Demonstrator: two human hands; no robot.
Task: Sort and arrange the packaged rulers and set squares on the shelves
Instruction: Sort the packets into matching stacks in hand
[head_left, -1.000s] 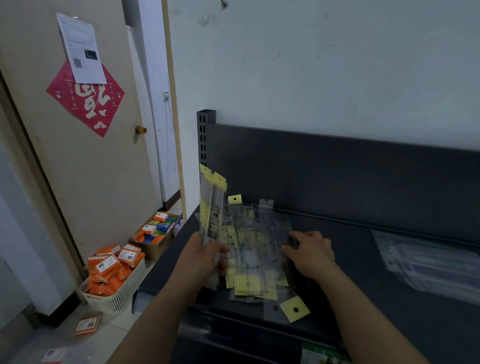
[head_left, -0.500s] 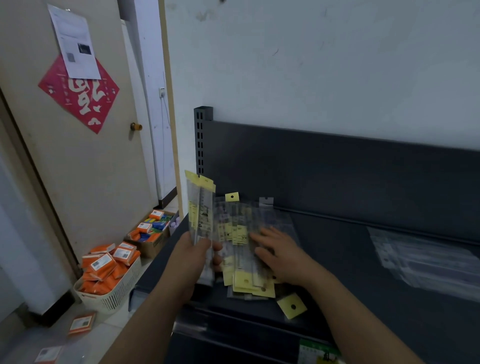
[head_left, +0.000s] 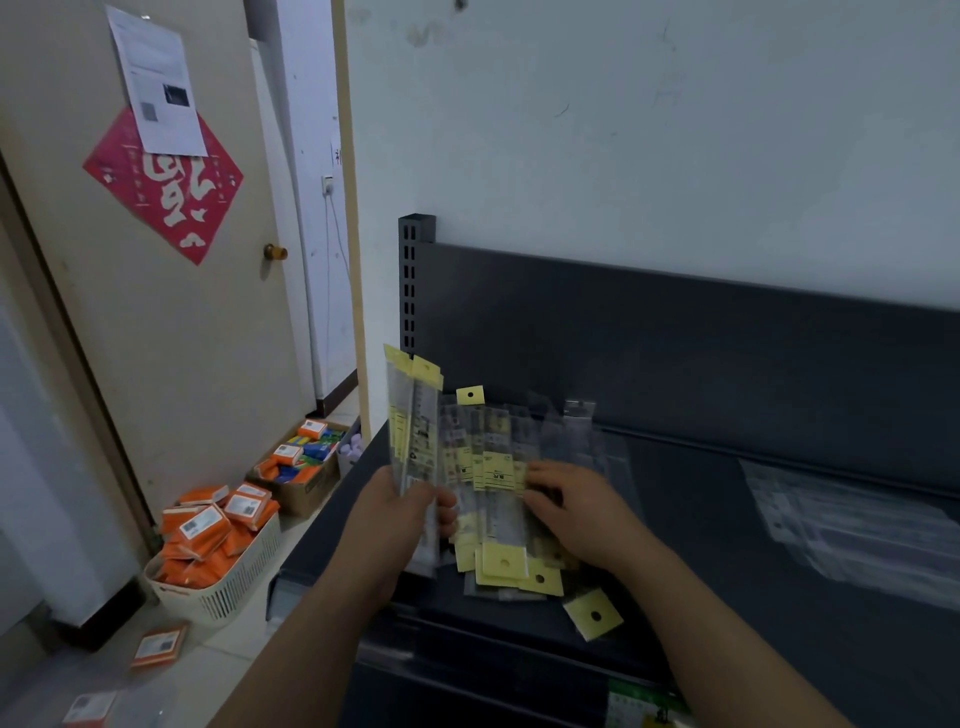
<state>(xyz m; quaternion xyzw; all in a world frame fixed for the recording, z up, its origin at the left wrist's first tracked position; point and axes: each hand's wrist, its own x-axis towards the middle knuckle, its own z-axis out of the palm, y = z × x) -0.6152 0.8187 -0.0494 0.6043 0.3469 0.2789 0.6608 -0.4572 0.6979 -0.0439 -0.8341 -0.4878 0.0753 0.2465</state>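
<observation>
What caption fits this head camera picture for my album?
Left hand holds packaged rulers; right hand rests on the pile on the shelf.

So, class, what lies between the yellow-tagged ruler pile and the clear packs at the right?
Head view: bare dark shelf. The right hand touches the ruler pile, short of the clear packs.

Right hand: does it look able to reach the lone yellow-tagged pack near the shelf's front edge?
Probably yes. The yellow-tagged pack lies uncovered on the shelf just nearer than the right hand, which rests on the ruler pile; nothing lies between.
</observation>
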